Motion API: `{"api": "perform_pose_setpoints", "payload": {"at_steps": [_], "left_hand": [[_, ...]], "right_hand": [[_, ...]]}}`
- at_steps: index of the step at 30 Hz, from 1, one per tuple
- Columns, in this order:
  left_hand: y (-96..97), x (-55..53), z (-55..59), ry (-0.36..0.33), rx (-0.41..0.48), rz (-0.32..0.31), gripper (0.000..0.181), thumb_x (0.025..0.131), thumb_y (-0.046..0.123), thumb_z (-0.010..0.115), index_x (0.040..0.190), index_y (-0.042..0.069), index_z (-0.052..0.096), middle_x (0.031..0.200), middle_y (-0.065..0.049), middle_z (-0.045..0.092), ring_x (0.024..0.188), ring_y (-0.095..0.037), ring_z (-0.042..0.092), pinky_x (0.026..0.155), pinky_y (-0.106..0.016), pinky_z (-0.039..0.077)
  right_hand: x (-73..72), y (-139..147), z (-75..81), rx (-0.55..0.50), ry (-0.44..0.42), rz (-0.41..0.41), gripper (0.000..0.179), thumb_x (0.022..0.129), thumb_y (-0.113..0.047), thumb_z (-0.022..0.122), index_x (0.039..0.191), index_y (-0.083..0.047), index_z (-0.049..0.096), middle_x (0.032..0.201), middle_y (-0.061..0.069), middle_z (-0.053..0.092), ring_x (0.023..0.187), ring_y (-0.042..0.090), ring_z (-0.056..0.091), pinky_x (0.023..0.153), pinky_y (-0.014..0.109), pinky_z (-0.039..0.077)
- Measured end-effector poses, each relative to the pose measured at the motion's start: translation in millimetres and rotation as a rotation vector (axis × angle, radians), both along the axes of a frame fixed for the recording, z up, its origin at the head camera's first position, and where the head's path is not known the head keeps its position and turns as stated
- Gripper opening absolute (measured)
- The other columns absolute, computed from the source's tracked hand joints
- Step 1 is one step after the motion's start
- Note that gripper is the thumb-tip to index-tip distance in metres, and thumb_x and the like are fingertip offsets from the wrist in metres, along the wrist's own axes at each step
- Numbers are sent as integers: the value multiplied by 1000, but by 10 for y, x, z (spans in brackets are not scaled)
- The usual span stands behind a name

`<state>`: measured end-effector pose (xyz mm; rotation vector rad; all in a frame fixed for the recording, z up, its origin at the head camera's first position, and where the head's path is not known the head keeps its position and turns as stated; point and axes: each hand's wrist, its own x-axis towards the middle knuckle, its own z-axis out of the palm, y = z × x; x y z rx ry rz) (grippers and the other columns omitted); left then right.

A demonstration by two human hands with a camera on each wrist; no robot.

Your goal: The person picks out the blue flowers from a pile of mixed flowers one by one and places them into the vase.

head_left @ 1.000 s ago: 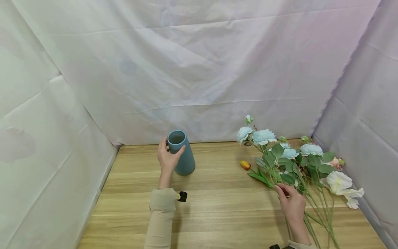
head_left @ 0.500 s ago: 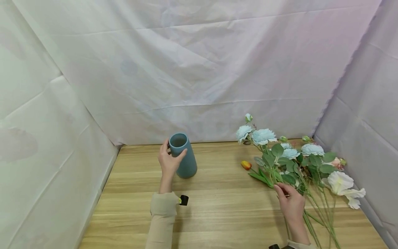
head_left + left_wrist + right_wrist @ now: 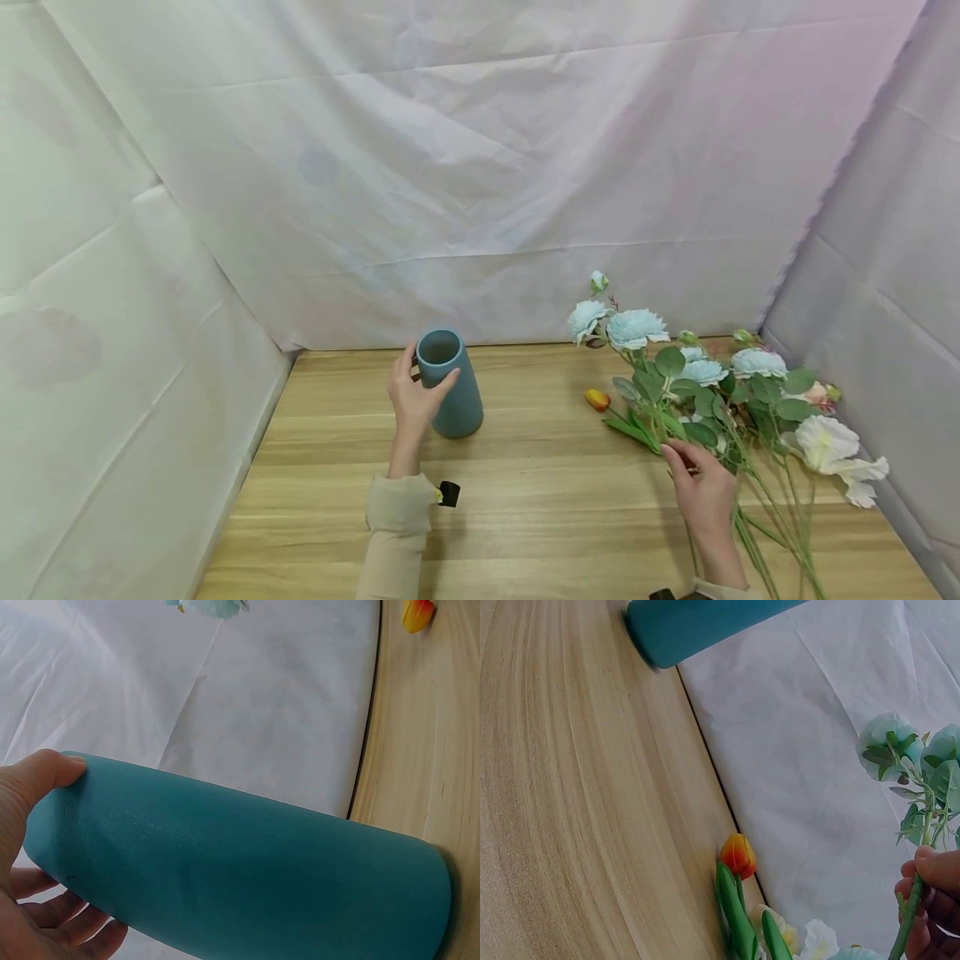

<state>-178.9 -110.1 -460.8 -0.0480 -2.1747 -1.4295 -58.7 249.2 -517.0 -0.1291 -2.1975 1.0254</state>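
Left hand grips the teal vase near its rim, thumb on the near side, fingers curled round the far side. Vase stands upright on the wooden counter, toward the back left, close to the white sheet backdrop. Left wrist view: thumb tip pressed on the vase wall by the mouth, other fingers wrapped underneath.

Right hand sits on the right of the counter, fingers pinching a green stem of the pale blue flower spray. Spray is lifted at the head end, blooms up against the backdrop. More stems lie flat beside it: pale blue blooms, a white flower at far right, a pink one behind it.

Orange tulip lies on the counter just left of the bunch, well apart from the vase. Vase and flowers not touching. Beige sleeve on the left arm, small black wrist device beside it.
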Motion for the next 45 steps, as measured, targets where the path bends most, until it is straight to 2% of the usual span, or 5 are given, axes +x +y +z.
{"api": "perform_pose_setpoints", "payload": {"at_steps": [7,24,32,39,45], "left_hand": [[31,44,-23,19,8,-14,71,68,16,84,129,0,51,115,-20,54,103,-34,52,78,-51,50],[68,134,-40,36,13,-66,65,67,15,84,125,3,55,114,-17,56,101,-33,55,75,-51,51],[81,145,-81,66,-3,-49,68,66,19,83,126,3,55,113,-16,57,98,-32,55,71,-55,49],[83,193,-53,22,31,-71,70,67,16,84,129,3,53,117,-17,56,102,-34,54,76,-52,50],[86,219,-48,2,28,-76,71,68,15,84,130,4,52,120,-16,56,104,-33,54,78,-51,49]], "right_hand": [[-11,5,-30,-4,46,25,14,72,10,73,85,5,71,68,14,64,64,-18,45,54,6,41],[-29,19,-34,-16,26,19,13,74,8,73,85,4,72,69,14,65,63,-19,45,50,7,41],[-40,21,-39,-11,24,14,13,72,9,74,84,4,72,69,13,65,63,-20,44,49,7,40],[-40,6,-40,-13,-15,2,13,74,5,75,85,0,73,70,10,65,61,-18,46,49,8,41],[-50,-22,-63,-21,109,57,17,70,11,74,84,2,72,69,14,64,65,-16,48,53,7,42]]}}
